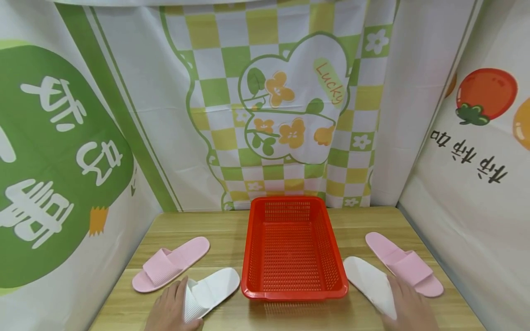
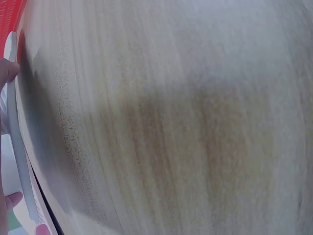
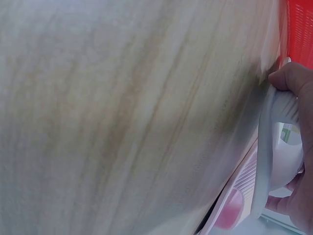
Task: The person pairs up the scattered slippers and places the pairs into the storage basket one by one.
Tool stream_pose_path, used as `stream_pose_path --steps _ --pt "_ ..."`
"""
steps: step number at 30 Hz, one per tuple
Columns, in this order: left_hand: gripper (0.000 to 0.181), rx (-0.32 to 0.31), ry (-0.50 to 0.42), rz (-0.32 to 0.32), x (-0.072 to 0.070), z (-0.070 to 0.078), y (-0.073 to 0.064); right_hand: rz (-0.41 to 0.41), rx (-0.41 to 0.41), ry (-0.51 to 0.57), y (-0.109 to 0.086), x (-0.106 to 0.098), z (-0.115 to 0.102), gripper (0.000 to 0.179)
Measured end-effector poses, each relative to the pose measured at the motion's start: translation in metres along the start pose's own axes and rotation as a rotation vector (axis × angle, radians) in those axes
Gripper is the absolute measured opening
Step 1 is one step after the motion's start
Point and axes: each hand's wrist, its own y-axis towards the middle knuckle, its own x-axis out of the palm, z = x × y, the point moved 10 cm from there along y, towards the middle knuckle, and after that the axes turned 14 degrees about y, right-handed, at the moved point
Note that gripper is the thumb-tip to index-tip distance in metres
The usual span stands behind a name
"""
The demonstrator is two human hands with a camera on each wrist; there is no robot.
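Observation:
Two white slippers lie either side of a red plastic basket (image 1: 298, 295). My left hand (image 1: 170, 307) grips the left white slipper (image 1: 219, 285) around its strap end, thumb on the near side. In the left wrist view that slipper (image 2: 18, 147) is at the left edge, slightly off the table. My right hand (image 1: 407, 305) holds the right white slipper (image 1: 368, 280), which is tilted on its side. The right wrist view shows the thumb on the edge of this slipper (image 3: 266, 152) and fingers at its far side.
A pink slipper (image 1: 192, 253) lies on the wooden table (image 1: 223, 230) beyond my left hand. Another pink slipper (image 1: 383, 248) lies to the right, beside my right hand. Printed cloth (image 1: 215, 59) hangs behind and at both sides.

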Motion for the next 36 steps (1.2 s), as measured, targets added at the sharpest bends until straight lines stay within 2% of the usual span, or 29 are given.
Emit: stream_pose_path --steps 8,15,24,29,36 --pt "0.117 -0.01 0.002 0.007 -0.005 -0.002 0.001 -0.033 0.002 -0.042 0.005 -0.002 -0.003 0.098" --pt "0.118 -0.003 0.004 0.029 -0.01 -0.003 0.004 0.025 -0.049 -0.058 0.009 -0.011 -0.008 0.101" --pt "0.117 0.009 -0.035 0.054 -0.022 -0.003 0.014 0.052 -0.045 -0.041 0.015 -0.022 -0.009 0.099" --pt "0.116 0.033 -0.038 0.049 -0.024 -0.002 0.018 0.054 -0.045 -0.032 0.016 -0.026 -0.008 0.102" --pt "0.114 0.055 -0.011 0.041 -0.027 -0.001 0.022 0.098 -0.082 -0.031 0.016 -0.033 -0.008 0.103"
